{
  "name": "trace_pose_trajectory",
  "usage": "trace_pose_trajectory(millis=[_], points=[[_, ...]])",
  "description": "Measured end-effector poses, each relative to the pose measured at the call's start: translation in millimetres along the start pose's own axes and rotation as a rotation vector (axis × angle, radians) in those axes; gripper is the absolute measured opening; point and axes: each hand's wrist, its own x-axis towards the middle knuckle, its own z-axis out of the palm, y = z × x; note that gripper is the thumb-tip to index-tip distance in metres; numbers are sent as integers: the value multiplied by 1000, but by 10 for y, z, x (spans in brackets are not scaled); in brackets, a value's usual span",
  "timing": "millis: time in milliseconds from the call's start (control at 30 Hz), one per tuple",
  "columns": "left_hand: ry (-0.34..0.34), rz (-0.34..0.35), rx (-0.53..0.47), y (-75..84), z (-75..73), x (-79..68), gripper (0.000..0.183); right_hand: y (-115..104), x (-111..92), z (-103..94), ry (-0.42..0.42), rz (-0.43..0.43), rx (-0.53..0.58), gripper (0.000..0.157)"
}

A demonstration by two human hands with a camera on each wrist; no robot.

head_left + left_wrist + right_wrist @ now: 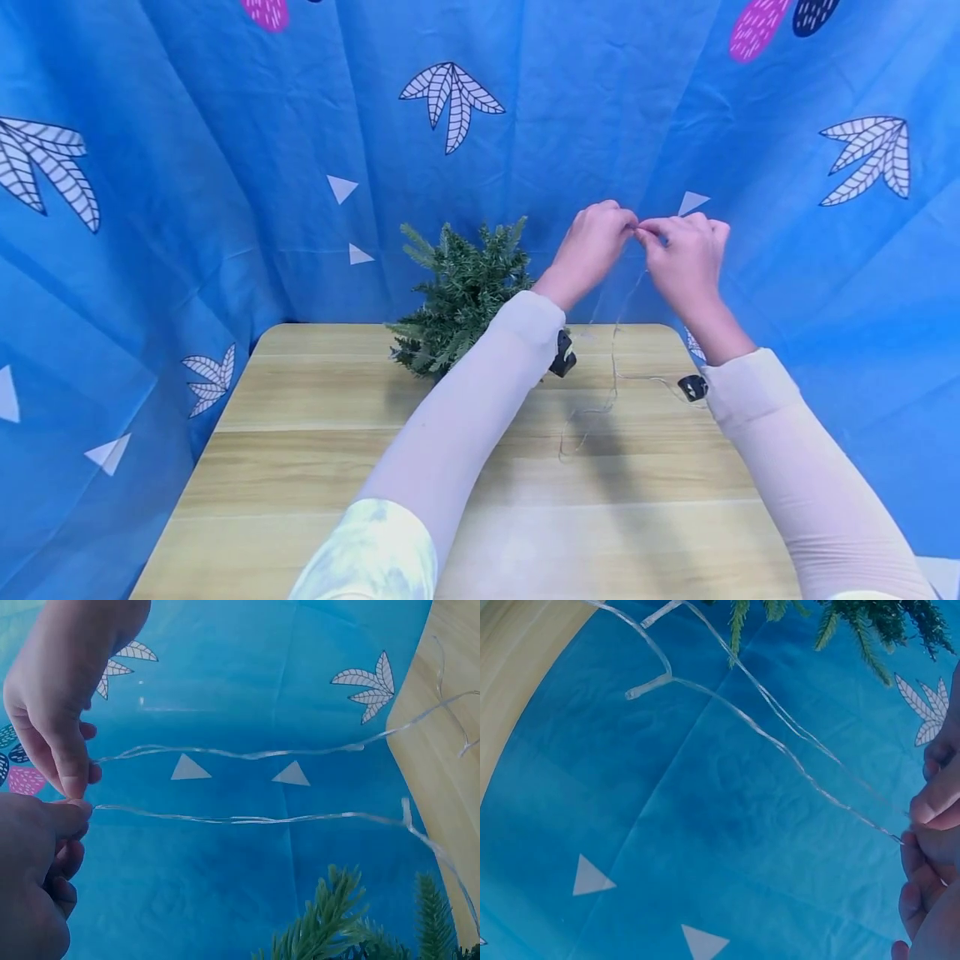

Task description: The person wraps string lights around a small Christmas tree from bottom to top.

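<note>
A string of clear fairy lights (614, 367) hangs from both hands, which are raised with their fingertips together above the table's back right part. My left hand (590, 247) pinches one strand of its thin wire between thumb and forefinger. Close against it, my right hand (686, 254) pinches the wire too. Two strands run away from the fingers in the left wrist view, where a small clear bulb (406, 812) sticks out of the lower one. Lower down, loose wire droops over the table.
A bushy green artificial Christmas tree (465, 292) stands at the back of the wooden table (300, 467), left of the hands and partly behind the left forearm. A blue patterned curtain (585, 100) hangs behind and at both sides.
</note>
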Motion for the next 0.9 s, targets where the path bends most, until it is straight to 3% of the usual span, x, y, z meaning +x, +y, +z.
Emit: trace_pose_trajectory(millis=[167, 367, 700, 900], points=[[-18, -18, 8, -26, 9, 44, 25, 10, -6, -26, -25, 13, -6, 24], [8, -117, -51, -86, -27, 127, 25, 34, -9, -78, -76, 52, -38, 25], [57, -339, -293, -177, -64, 238, 21, 203, -144, -168, -178, 153, -68, 28], [83, -398, -404, -244, -91, 258, 21, 334, -246, -209, -202, 195, -67, 26]])
